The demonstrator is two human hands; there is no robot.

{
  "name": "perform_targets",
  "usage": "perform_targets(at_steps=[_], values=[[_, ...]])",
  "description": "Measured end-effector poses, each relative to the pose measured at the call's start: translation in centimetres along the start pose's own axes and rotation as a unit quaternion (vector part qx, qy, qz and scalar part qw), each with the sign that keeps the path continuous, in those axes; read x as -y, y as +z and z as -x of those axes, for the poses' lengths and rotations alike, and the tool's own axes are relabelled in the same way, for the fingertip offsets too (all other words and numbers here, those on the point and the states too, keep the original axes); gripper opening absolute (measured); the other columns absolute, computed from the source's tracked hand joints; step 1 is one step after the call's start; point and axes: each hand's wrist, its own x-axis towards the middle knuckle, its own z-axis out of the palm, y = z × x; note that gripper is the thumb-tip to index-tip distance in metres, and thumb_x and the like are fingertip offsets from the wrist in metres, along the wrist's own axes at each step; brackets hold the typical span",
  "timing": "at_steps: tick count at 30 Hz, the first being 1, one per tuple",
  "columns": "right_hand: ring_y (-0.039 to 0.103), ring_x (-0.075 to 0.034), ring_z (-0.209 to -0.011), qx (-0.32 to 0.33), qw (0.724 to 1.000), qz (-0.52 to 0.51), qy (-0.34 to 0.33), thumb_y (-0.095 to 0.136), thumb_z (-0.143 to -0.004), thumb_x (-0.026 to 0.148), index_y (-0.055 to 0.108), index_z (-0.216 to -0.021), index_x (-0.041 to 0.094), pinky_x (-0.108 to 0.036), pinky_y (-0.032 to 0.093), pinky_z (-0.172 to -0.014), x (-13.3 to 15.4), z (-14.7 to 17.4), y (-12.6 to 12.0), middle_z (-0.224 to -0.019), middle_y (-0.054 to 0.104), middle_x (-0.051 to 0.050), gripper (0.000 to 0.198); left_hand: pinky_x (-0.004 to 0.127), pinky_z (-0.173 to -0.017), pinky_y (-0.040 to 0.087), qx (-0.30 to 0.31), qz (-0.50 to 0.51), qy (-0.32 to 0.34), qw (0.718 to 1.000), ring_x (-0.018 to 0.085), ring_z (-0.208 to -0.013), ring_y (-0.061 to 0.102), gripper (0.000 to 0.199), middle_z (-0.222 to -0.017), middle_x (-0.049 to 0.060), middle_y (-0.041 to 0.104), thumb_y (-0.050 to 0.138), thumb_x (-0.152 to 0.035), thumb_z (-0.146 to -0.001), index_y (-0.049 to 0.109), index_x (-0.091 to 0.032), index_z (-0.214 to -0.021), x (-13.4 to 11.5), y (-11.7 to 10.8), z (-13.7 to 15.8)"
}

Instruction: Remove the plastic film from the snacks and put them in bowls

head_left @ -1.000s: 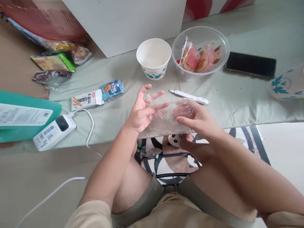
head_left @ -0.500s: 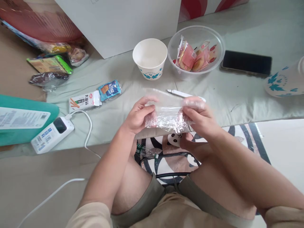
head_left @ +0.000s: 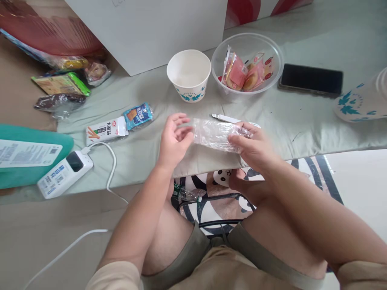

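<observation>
A clear plastic bag (head_left: 213, 135), crinkled and folded into a strip, is pinched at its right end by my right hand (head_left: 254, 143). My left hand (head_left: 176, 139) is at the bag's left end, fingers apart and curved; it seems to have let go of the plastic. Just behind the bag lies a slim white-handled knife or cutter (head_left: 226, 118), partly covered by my right fingers. Beyond it stand a white paper cup (head_left: 190, 86) with blue leaves and a clear plastic bowl (head_left: 222, 90) with wrapped snacks (head_left: 237, 76) in it.
A black phone (head_left: 311, 79) and a tilted paper cup (head_left: 359, 100) are at the right. Snack packets (head_left: 107, 129), a white power bank (head_left: 65, 175) with a cable and a green jug (head_left: 33, 155) are at the left. A large white box (head_left: 151, 32) stands behind.
The bag was stretched between both hands and is now gathered into a narrower strip. My left hand has come off its end with the fingers opened; my right hand keeps hold.
</observation>
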Motion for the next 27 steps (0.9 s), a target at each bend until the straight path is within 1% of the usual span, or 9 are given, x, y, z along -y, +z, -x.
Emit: perform_targets(at_steps=[3, 5, 8, 11, 14, 17, 22, 25, 27], values=[[0.052, -0.013, -0.067, -0.024, 0.999, -0.024, 0.034, 0.072, -0.079, 0.033, 0.053, -0.076, 0.022, -0.028, 0.043, -0.063, 0.7, 0.2, 0.7, -0.076, 0.059, 0.001, 0.022, 0.033, -0.099, 0.053, -0.08, -0.087, 0.126, 0.985, 0.019, -0.103, 0.064, 0.015, -0.106, 0.005, 0.066, 0.068, -0.026, -0.086, 0.061, -0.024, -0.1, 0.1, 0.8, 0.9], [0.051, -0.013, -0.066, 0.001, 1.0, -0.014, 0.022, 0.071, -0.079, 0.032, 0.052, -0.074, 0.022, -0.029, 0.043, -0.064, 1.4, 0.6, 1.2, -0.075, 0.058, 0.001, 0.022, 0.036, -0.106, 0.049, 0.012, -0.073, 0.153, 0.986, 0.022, -0.114, 0.062, 0.022, -0.116, 0.008, 0.067, 0.068, -0.033, -0.089, 0.064, -0.023, -0.108, -0.1, 1.7, 1.8], [0.048, -0.013, -0.063, 0.07, 0.996, -0.048, 0.009, 0.071, -0.083, 0.036, 0.051, -0.075, 0.023, -0.03, 0.045, -0.063, 1.8, 1.3, 1.8, -0.068, 0.053, 0.003, 0.025, 0.036, -0.103, 0.051, 0.174, 0.023, 0.069, 0.982, 0.025, -0.117, 0.064, 0.049, -0.126, 0.01, 0.068, 0.077, -0.045, -0.083, 0.061, -0.022, -0.124, -0.3, 3.1, 2.8], [0.051, -0.013, -0.063, 0.096, 0.989, -0.113, 0.009, 0.071, -0.086, 0.043, 0.055, -0.081, 0.024, -0.03, 0.046, -0.063, 1.2, 1.5, 2.1, -0.07, 0.054, 0.003, 0.025, 0.033, -0.092, 0.055, 0.202, 0.09, -0.014, 0.975, 0.023, -0.105, 0.069, 0.048, -0.113, 0.008, 0.073, 0.077, -0.052, -0.084, 0.064, -0.021, -0.119, -0.3, 3.6, 2.7], [0.063, -0.016, -0.085, 0.064, 0.99, -0.124, -0.015, 0.07, -0.088, 0.041, 0.06, -0.094, 0.024, -0.032, 0.052, -0.079, 0.3, 1.1, 2.1, -0.094, 0.067, -0.001, 0.021, 0.032, -0.092, 0.054, 0.126, 0.061, -0.01, 0.99, 0.022, -0.104, 0.068, 0.033, -0.11, 0.006, 0.074, 0.075, -0.048, -0.087, 0.069, -0.022, -0.106, -0.1, 2.6, 1.8], [0.065, -0.017, -0.1, 0.02, 0.997, -0.075, -0.024, 0.064, -0.089, 0.035, 0.061, -0.097, 0.023, -0.034, 0.051, -0.093, 0.1, 0.7, 2.0, -0.107, 0.07, -0.003, 0.014, 0.031, -0.09, 0.053, -0.031, -0.018, 0.061, 0.997, 0.02, -0.102, 0.065, 0.021, -0.101, 0.002, 0.069, 0.077, -0.041, -0.086, 0.066, -0.023, -0.089, -0.7, 0.6, 0.7], [0.06, -0.017, -0.091, 0.039, 0.999, -0.003, -0.004, 0.058, -0.089, 0.035, 0.059, -0.093, 0.022, -0.033, 0.05, -0.083, 0.9, 0.8, 1.8, -0.096, 0.067, -0.003, 0.013, 0.026, -0.072, 0.044, -0.229, -0.091, 0.24, 0.939, 0.01, -0.073, 0.049, 0.026, -0.08, -0.005, 0.052, 0.073, -0.005, -0.082, 0.054, -0.023, -0.088, -5.8, -0.7, -2.8], [0.058, -0.015, -0.084, 0.058, 0.998, 0.012, -0.002, 0.059, -0.088, 0.038, 0.059, -0.092, 0.021, -0.032, 0.048, -0.078, 1.2, 1.0, 1.7, -0.091, 0.065, -0.003, 0.017, 0.03, -0.072, 0.039, -0.263, -0.226, 0.281, 0.895, 0.011, -0.069, 0.04, 0.048, -0.071, -0.005, 0.04, 0.067, 0.013, -0.071, 0.037, -0.024, -0.069, -9.6, 0.7, -7.0], [0.057, -0.015, -0.081, 0.066, 0.998, 0.016, 0.002, 0.059, -0.087, 0.04, 0.058, -0.093, 0.021, -0.031, 0.047, -0.076, 1.2, 0.9, 1.7, -0.09, 0.064, -0.002, 0.019, 0.031, -0.079, 0.041, -0.221, -0.314, 0.267, 0.884, 0.011, -0.076, 0.045, 0.052, -0.078, -0.003, 0.043, 0.063, 0.018, -0.068, 0.033, -0.025, -0.07, -11.2, 2.0, -10.2]])
